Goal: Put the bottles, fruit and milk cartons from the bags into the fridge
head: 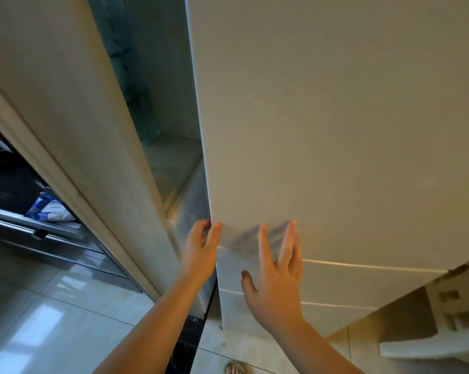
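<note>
Two bare hands reach for a tall pale fridge door (335, 130), seen from above by a head-worn camera. At far left, beyond a sliding-door track, a blue and white packet (50, 211) lies in a dark space, with glossy floor tiles (39, 306) below. Next comes a pale upright panel (66, 103), then a narrow shadowed gap (152, 103) between the panel and the fridge. The left hand (201, 249) holds the door's left edge near its bottom corner, fingers curled behind the edge and thumb on the front. The right hand (276, 279) is spread wide with straight fingers, its tips at or just off the door face. Under the door run two lower drawer fronts (335, 282). At far right a piece of white foam packing (416, 346) sits low beside the fridge, and toes (234, 369) show at the bottom edge. No bottles, fruit, milk cartons or bags are in view. Whether anything is already loaded cannot be told. The task looks to be at the door-opening step, the door itself the obstacle.
</note>
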Action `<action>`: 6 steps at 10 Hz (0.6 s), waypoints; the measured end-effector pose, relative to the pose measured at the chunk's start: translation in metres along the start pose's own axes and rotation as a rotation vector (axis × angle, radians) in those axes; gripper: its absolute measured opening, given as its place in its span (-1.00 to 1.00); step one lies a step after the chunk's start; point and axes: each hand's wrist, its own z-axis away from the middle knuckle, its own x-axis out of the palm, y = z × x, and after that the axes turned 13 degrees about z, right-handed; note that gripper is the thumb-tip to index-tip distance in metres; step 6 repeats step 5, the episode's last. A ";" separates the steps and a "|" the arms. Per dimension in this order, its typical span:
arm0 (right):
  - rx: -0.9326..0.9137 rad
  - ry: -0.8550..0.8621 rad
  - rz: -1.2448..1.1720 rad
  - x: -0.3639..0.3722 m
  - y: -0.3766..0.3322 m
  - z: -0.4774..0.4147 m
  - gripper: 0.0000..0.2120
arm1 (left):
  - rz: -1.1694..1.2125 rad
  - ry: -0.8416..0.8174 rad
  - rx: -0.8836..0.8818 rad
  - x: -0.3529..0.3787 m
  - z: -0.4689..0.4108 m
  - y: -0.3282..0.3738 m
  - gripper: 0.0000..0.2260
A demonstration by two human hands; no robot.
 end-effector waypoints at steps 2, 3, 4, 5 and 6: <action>-0.026 -0.070 -0.009 -0.017 0.005 0.005 -0.17 | -0.034 -0.064 0.048 -0.005 0.020 0.006 -0.78; 0.020 -0.100 -0.040 -0.031 0.010 0.017 -0.22 | -0.064 -0.161 0.058 -0.017 0.045 0.005 -0.70; 0.055 -0.091 -0.021 -0.043 0.011 0.049 -0.27 | -0.203 -0.252 0.093 -0.033 0.076 -0.002 -0.54; 0.045 -0.096 0.028 -0.053 0.007 0.083 -0.28 | -0.307 -0.310 0.188 -0.043 0.107 -0.004 -0.37; 0.045 -0.096 0.028 -0.053 0.007 0.083 -0.28 | -0.307 -0.310 0.188 -0.043 0.107 -0.004 -0.37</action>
